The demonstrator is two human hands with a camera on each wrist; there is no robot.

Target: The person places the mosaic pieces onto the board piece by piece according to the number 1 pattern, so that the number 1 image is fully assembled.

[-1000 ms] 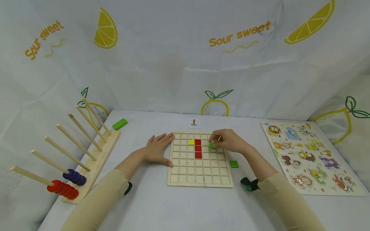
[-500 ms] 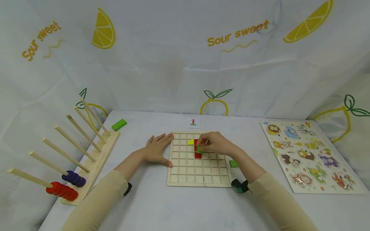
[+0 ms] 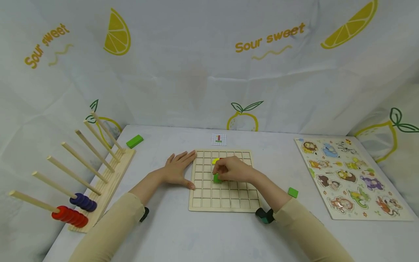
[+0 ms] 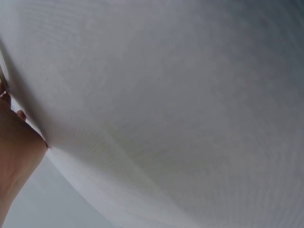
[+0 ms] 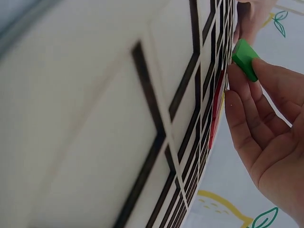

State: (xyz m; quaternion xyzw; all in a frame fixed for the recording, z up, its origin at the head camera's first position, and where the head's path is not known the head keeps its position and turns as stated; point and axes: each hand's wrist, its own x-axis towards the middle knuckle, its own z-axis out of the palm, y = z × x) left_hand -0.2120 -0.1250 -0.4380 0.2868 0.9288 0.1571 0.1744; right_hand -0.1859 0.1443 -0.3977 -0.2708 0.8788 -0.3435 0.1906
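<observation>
My right hand (image 3: 234,169) pinches a green square tile (image 5: 245,59) between thumb and fingers, just over the wooden grid board (image 3: 226,204). Seen from the right wrist, the tile is tilted and held apart from the board. Red tiles (image 5: 218,97) lie in the grid, mostly hidden by my hand in the head view. A yellow tile (image 3: 215,161) sits beside them. My left hand (image 3: 177,171) lies with fingers spread, touching the board's left edge. Another green tile (image 3: 292,192) is on the table, right of my right forearm.
A small card (image 3: 219,139) printed with a coloured grid pattern lies behind the board. A peg stand (image 3: 112,178) with red and blue rings is at the left, near a green block (image 3: 135,141). An animal puzzle board (image 3: 351,178) lies at the right.
My right hand has carried its green tile leftward and nearer across the board, past the red tiles. The loose green tile has shifted right on the table. My left hand stays put.
</observation>
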